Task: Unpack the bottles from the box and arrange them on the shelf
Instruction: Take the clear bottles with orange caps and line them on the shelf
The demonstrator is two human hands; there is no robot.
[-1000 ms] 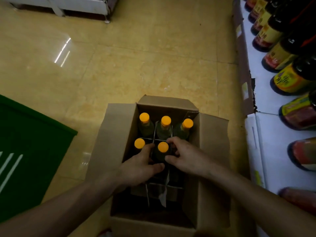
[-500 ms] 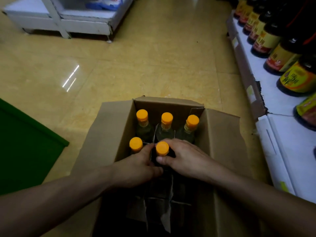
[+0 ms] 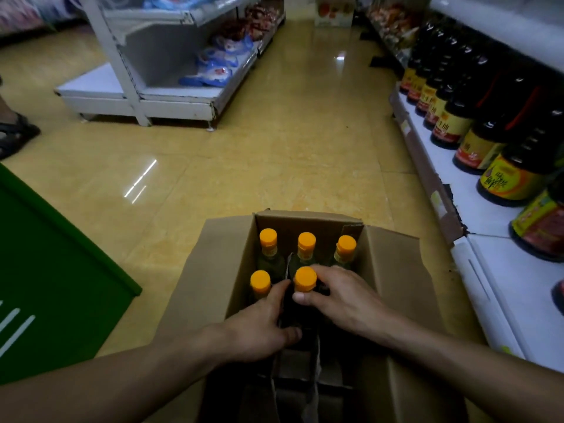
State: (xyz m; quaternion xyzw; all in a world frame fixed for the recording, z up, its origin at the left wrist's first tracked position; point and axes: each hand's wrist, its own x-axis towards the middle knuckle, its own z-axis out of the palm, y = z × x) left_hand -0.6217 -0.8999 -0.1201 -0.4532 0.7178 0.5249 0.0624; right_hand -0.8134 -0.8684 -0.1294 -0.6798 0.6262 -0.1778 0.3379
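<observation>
1. Cardboard box (image 3: 213, 270) stands open on the tiled floor (image 3: 274, 163), just beside the white shelf (image 3: 500, 270) that holds dark sauce bottles (image 3: 476, 148).
2. Five orange-capped bottles show inside: three in the far row, two nearer. The near cells of the cardboard divider (image 3: 305, 377) look empty.
3. Right hand (image 3: 345, 297) is curled round the neck of the middle near bottle (image 3: 305, 279), thumb below the cap.
4. Left hand (image 3: 262, 325) is partly closed, fingers pressed on the divider beside that bottle; whether it grips anything I cannot tell.
5. Change over the last second: the view has lifted up the aisle; both hands keep their hold. The bottle's cap appears slightly higher.
6. Judgement: extraction is beginning; the bottle is not yet clear of the box.
</observation>
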